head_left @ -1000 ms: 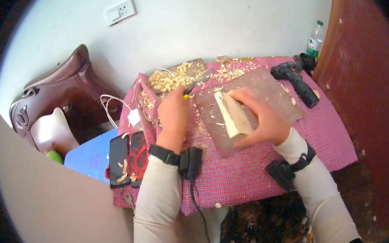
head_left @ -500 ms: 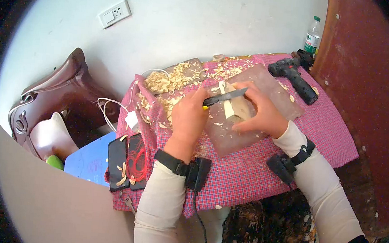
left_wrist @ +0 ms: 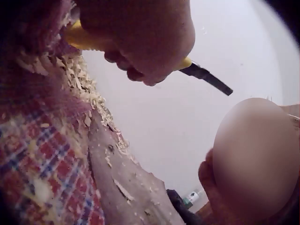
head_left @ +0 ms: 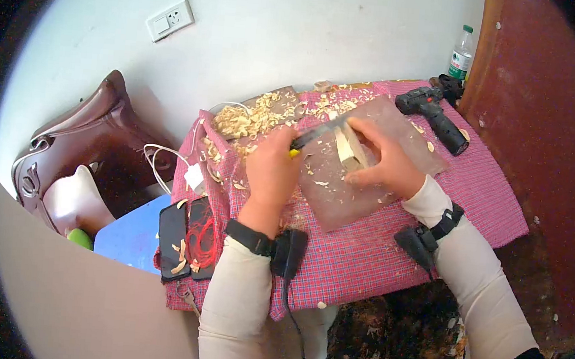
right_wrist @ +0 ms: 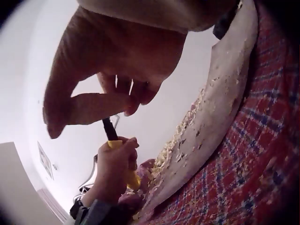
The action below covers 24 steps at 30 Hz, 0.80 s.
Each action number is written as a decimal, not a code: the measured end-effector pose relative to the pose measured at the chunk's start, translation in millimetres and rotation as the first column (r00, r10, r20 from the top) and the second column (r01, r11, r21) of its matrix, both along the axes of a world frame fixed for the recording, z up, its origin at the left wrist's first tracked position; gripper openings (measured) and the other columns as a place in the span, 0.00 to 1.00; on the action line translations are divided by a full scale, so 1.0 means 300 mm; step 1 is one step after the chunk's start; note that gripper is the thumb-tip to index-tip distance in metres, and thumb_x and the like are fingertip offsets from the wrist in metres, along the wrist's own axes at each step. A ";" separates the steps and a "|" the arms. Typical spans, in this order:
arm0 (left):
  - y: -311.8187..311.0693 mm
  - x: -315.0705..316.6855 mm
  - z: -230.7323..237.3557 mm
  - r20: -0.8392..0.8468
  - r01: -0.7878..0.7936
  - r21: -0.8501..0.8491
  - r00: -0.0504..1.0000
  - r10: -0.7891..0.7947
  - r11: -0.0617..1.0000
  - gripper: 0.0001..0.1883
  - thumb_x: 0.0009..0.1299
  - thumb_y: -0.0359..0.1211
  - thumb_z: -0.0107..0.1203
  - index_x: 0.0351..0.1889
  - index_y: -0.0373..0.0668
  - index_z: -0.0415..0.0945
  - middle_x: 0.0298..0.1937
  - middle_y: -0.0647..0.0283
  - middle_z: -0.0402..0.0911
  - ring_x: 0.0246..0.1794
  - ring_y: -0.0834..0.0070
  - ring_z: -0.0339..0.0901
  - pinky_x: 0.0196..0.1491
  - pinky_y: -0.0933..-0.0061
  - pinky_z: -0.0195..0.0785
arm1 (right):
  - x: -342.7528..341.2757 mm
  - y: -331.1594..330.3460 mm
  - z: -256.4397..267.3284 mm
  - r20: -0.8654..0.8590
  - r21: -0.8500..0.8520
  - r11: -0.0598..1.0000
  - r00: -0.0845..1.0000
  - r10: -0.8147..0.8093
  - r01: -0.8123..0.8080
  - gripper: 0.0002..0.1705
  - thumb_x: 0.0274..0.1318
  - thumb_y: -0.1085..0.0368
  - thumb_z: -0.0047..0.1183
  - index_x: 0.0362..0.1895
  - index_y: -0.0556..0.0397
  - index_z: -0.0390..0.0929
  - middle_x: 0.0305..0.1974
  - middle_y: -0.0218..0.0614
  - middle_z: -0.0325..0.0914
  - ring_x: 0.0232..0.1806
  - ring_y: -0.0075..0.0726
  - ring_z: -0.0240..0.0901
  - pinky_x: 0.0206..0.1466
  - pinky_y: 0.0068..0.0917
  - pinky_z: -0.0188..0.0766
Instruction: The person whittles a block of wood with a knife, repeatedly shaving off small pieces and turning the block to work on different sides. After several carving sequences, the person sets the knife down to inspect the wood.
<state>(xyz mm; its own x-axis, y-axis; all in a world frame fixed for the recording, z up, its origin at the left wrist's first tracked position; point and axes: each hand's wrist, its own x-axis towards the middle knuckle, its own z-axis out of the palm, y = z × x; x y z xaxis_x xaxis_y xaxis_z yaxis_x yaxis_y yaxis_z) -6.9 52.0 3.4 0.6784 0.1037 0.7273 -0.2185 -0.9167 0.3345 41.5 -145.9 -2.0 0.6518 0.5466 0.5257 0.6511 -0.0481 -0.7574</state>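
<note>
My left hand (head_left: 272,171) grips a utility knife (head_left: 319,132) by its yellow and black handle, the blade pointing up and right across the top of a pale wood block (head_left: 350,149). In the left wrist view that hand (left_wrist: 140,37) is closed round the yellow handle, and the knife's dark end (left_wrist: 213,82) sticks out. My right hand (head_left: 391,162) holds the block between thumb and fingers, above a brownish board (head_left: 339,207). In the right wrist view the right hand (right_wrist: 117,61) partly hides the block and blade.
Wood shavings (head_left: 245,121) are heaped at the back left of the checked cloth (head_left: 362,266). A black power drill (head_left: 441,121) lies at the right, a bottle (head_left: 461,55) behind it. Two dark phones, one (head_left: 173,241) with shavings on it, and a red cord (head_left: 201,240) lie front left.
Over the last second my left hand has brought the knife from the shavings side to the block. Since half a second ago, hand and knife have shifted slightly left; the right hand has barely moved.
</note>
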 end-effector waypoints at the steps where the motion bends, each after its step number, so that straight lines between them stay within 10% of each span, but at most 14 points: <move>1: -0.016 -0.006 0.002 0.037 0.095 0.017 0.995 -0.096 0.995 0.09 0.52 0.29 0.54 0.32 0.47 0.73 0.29 0.58 0.76 0.30 0.57 0.74 0.32 0.61 0.67 | 0.006 0.000 -0.003 -0.056 0.027 1.000 0.998 -0.009 0.011 0.48 0.27 0.57 0.68 0.56 0.60 0.60 0.51 0.41 0.64 0.55 0.36 0.61 0.59 0.29 0.56; 24: 0.015 0.013 -0.006 -0.061 -0.114 -0.030 0.992 0.112 0.993 0.09 0.52 0.28 0.54 0.31 0.44 0.70 0.27 0.57 0.75 0.30 0.55 0.74 0.31 0.58 0.65 | -0.030 -0.002 0.014 -0.170 0.092 0.972 0.958 0.229 -0.216 0.49 0.27 0.61 0.67 0.59 0.59 0.58 0.54 0.37 0.63 0.57 0.32 0.58 0.60 0.27 0.53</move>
<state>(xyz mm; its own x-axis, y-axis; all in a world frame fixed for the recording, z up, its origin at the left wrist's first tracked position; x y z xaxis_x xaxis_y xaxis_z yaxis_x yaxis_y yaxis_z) -3.1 56.4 1.6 0.7031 0.2053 0.6808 -0.0934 -0.9225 0.3746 32.4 -146.3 2.1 0.6045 0.6539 0.4550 0.4930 0.1415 -0.8584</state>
